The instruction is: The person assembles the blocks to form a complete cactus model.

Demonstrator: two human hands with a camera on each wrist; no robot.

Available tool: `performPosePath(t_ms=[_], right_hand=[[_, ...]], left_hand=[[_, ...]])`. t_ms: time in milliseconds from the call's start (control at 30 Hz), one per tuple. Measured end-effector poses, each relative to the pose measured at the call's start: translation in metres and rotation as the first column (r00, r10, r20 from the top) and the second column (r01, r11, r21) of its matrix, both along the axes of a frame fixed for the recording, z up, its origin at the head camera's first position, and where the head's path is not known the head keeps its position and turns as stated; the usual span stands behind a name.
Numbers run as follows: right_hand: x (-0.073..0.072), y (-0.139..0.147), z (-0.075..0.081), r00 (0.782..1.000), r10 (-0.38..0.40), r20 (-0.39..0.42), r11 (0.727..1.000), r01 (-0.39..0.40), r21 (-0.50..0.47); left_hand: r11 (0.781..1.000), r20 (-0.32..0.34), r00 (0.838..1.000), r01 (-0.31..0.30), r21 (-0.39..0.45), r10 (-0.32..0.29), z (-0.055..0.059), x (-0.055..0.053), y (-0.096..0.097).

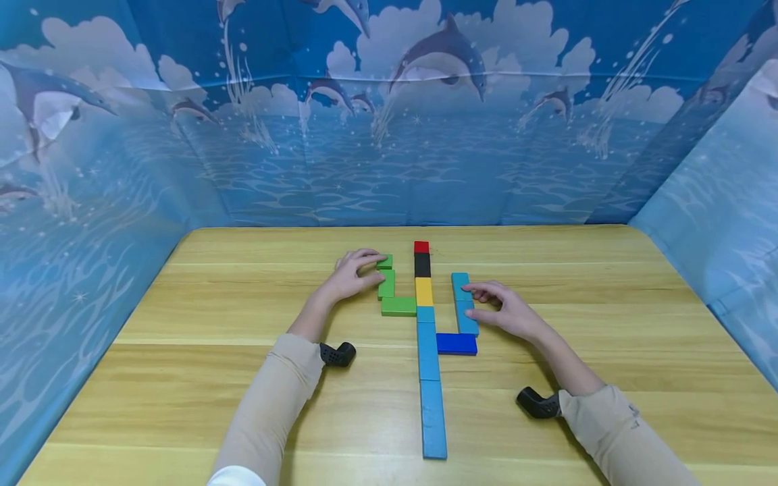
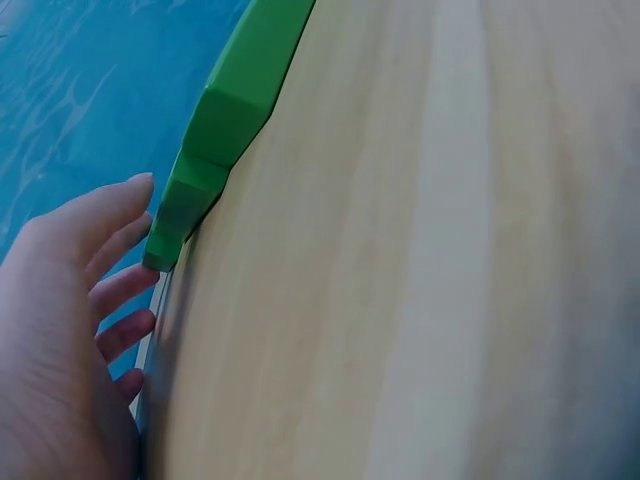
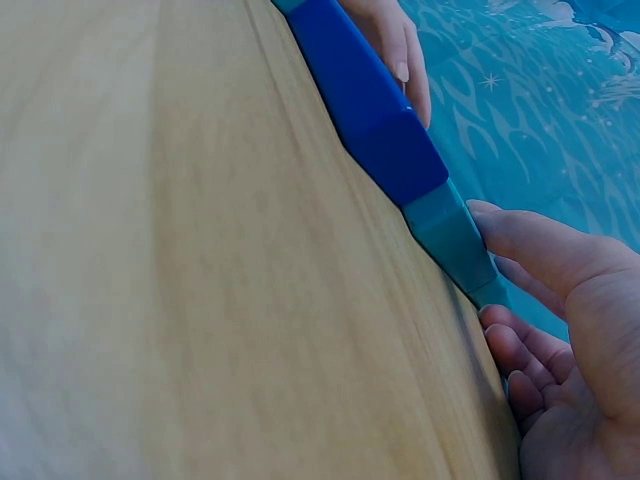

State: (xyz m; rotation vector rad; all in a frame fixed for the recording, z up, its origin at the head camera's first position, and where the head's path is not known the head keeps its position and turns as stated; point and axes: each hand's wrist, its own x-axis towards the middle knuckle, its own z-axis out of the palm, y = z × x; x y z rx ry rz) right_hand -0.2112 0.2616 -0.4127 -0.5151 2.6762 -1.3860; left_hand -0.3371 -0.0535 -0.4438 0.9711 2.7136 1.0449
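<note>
My left hand [image 1: 350,275] reaches over the green side with loosely extended fingers. Its index finger touches the small green block [image 1: 387,258], and the thumb rests by the upright green block [image 1: 386,286]. A third green block [image 1: 398,306] lies crosswise below, against the central row. On the other side, my right hand [image 1: 506,310] has its thumb at the nearer light blue block [image 1: 467,320] and its fingertips at the farther light blue block [image 1: 460,285]. Both hands appear to touch the blocks without gripping them. A dark blue block [image 1: 457,344] joins the row.
The central row runs from a red block [image 1: 422,247] through a black block [image 1: 422,265] and a yellow block [image 1: 424,292] to light blue blocks [image 1: 428,352]. All lie flat on the wooden table [image 1: 200,398]. A dolphin-printed cloth [image 1: 365,169] hangs behind and at both sides.
</note>
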Motion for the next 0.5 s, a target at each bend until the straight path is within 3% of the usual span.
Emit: performPosePath(t_ms=[500], right_hand=[[0.0004, 0.0, 0.0007, 1.0, -0.002, 0.001, 1.0, 0.002, 0.004]], left_hand=[[1.0, -0.051, 0.999, 0.005, -0.012, -0.006, -0.0035, 0.0012, 0.0017]])
